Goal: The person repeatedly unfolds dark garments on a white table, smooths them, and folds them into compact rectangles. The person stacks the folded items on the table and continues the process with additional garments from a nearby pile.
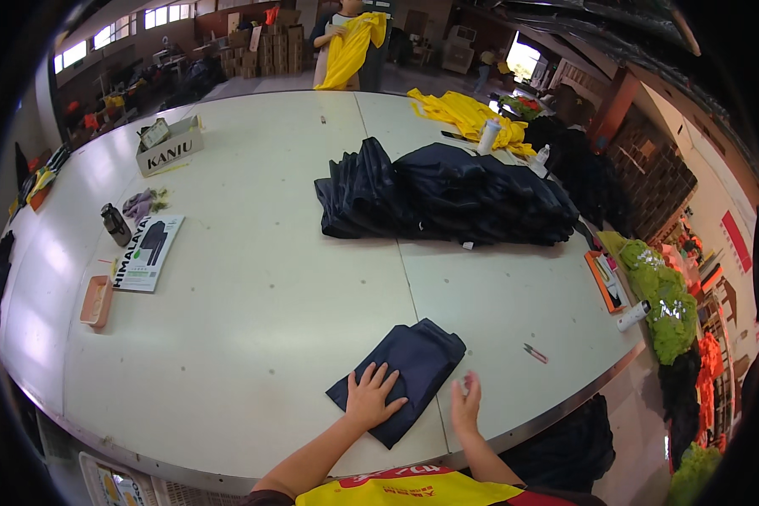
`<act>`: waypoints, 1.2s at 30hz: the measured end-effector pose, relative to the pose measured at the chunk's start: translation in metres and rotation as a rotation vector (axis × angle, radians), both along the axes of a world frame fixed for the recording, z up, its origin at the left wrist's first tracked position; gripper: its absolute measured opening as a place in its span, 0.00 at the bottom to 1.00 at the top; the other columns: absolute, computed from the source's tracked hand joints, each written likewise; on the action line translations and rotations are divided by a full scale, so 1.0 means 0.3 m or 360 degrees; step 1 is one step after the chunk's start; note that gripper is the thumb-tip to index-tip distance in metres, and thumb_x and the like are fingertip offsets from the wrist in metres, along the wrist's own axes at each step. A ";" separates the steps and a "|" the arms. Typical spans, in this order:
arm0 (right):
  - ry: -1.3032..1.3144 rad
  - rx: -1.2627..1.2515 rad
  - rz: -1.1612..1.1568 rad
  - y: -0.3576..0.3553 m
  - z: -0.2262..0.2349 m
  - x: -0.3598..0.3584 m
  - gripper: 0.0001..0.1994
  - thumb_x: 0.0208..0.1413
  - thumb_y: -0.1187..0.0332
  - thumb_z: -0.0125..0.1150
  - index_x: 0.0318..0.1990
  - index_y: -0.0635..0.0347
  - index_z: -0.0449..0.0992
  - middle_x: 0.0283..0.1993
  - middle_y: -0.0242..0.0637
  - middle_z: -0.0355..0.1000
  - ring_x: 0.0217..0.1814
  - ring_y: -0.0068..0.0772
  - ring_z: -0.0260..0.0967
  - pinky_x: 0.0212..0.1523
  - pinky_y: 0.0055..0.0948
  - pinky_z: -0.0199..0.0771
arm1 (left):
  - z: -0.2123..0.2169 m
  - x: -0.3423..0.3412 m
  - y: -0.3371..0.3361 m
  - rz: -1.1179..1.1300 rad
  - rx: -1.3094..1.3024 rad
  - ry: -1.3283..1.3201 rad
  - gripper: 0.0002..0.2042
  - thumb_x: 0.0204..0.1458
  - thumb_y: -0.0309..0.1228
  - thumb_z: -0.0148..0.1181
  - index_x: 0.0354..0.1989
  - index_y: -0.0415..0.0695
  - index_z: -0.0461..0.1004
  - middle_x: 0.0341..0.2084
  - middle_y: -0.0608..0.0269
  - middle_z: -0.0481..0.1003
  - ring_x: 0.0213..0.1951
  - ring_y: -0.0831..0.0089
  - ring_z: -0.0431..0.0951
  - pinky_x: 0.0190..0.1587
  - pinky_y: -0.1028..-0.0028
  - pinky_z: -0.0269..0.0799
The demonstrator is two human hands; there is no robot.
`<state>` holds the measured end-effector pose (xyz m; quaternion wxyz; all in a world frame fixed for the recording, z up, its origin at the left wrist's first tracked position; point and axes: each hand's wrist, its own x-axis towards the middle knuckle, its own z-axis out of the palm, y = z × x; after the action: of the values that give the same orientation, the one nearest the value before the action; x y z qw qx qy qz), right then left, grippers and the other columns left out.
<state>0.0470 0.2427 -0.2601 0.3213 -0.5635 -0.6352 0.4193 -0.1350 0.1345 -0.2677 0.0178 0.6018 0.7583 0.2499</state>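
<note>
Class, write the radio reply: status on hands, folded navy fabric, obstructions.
Left hand spread flat on folded navy fabric. Right hand open, empty, beside it. Snips off to the right, dark pile beyond; neither in the way.

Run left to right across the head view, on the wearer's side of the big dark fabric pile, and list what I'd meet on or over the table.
Pink tray → booklet → folded navy garment under the left hand → right hand → snips → orange box.

Yellow-and-red top (472,492), dark sleeves (270,498)
</note>
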 end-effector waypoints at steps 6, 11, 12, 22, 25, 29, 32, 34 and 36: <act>0.0453 -0.0224 0.0151 0.135 -0.098 -0.238 0.34 0.49 0.60 0.61 0.60 0.66 0.54 0.57 0.48 0.60 0.59 0.40 0.58 0.58 0.32 0.57 | 0.049 -0.060 -0.064 -0.0216 0.0036 -0.0340 0.37 0.38 0.58 0.59 0.57 0.52 0.63 0.60 0.53 0.55 0.63 0.53 0.50 0.57 0.43 0.45; 0.0560 -0.0239 0.0671 0.211 -0.112 -0.579 0.27 0.54 0.63 0.56 0.59 0.64 0.58 0.52 0.42 0.66 0.51 0.32 0.64 0.52 0.28 0.63 | 0.040 -0.247 -0.240 -0.0321 -0.0447 0.0214 0.42 0.32 0.60 0.62 0.60 0.56 0.60 0.61 0.55 0.54 0.64 0.55 0.46 0.57 0.42 0.44; 0.0795 -0.0612 0.0833 0.214 -0.099 -0.639 0.27 0.57 0.64 0.53 0.61 0.64 0.55 0.56 0.42 0.63 0.53 0.30 0.62 0.53 0.27 0.62 | 0.026 -0.288 -0.240 -0.0204 -0.0296 0.0150 0.38 0.32 0.56 0.64 0.56 0.56 0.64 0.59 0.54 0.57 0.62 0.53 0.50 0.54 0.44 0.49; -0.0275 0.0472 0.1010 0.103 -0.104 -0.404 0.23 0.51 0.67 0.57 0.54 0.66 0.64 0.56 0.51 0.62 0.61 0.49 0.56 0.59 0.36 0.58 | -0.065 -0.979 0.246 0.0605 0.0032 0.0247 0.30 0.36 0.40 0.62 0.53 0.55 0.66 0.57 0.59 0.62 0.61 0.59 0.55 0.53 0.49 0.56; -0.0793 0.0721 0.0953 0.055 -0.121 -0.131 0.21 0.47 0.70 0.56 0.50 0.69 0.66 0.56 0.52 0.62 0.61 0.53 0.54 0.59 0.42 0.56 | -0.061 -1.145 0.363 0.0751 -0.0002 0.0216 0.28 0.39 0.39 0.60 0.53 0.54 0.67 0.57 0.60 0.62 0.61 0.59 0.54 0.53 0.50 0.57; -0.1139 0.0892 0.0903 -0.044 -0.094 0.029 0.19 0.46 0.71 0.55 0.47 0.68 0.69 0.54 0.52 0.64 0.59 0.54 0.56 0.58 0.46 0.55 | -0.060 -1.281 0.387 0.0698 -0.0082 0.0235 0.27 0.40 0.35 0.57 0.54 0.53 0.67 0.57 0.59 0.62 0.61 0.58 0.55 0.52 0.57 0.61; -0.0920 0.0612 0.0676 -0.018 -0.063 -0.032 0.19 0.46 0.72 0.56 0.47 0.68 0.69 0.53 0.52 0.64 0.59 0.54 0.57 0.57 0.45 0.56 | -0.093 -1.295 0.356 0.0638 -0.0051 0.0319 0.26 0.39 0.32 0.56 0.53 0.53 0.67 0.56 0.57 0.64 0.60 0.56 0.57 0.52 0.58 0.61; -0.0774 0.0642 0.0749 0.029 -0.027 -0.159 0.18 0.46 0.72 0.57 0.47 0.68 0.69 0.53 0.52 0.64 0.59 0.53 0.57 0.57 0.44 0.56 | -0.108 -1.278 0.337 0.0598 0.0008 0.0353 0.26 0.38 0.31 0.55 0.53 0.53 0.68 0.55 0.57 0.65 0.59 0.56 0.58 0.52 0.58 0.61; -0.0620 0.0713 0.0891 0.103 -0.011 -0.311 0.19 0.47 0.73 0.57 0.48 0.69 0.68 0.53 0.51 0.64 0.59 0.53 0.57 0.58 0.42 0.57 | -0.084 -1.256 0.303 0.0579 0.0070 0.0395 0.26 0.38 0.30 0.54 0.52 0.53 0.69 0.54 0.56 0.66 0.59 0.55 0.59 0.52 0.58 0.61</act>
<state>-0.0462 0.2736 -0.2634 0.1831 -0.3537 -0.8886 0.2273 -0.5117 0.2253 -0.2930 -0.1343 0.4815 0.8451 0.1895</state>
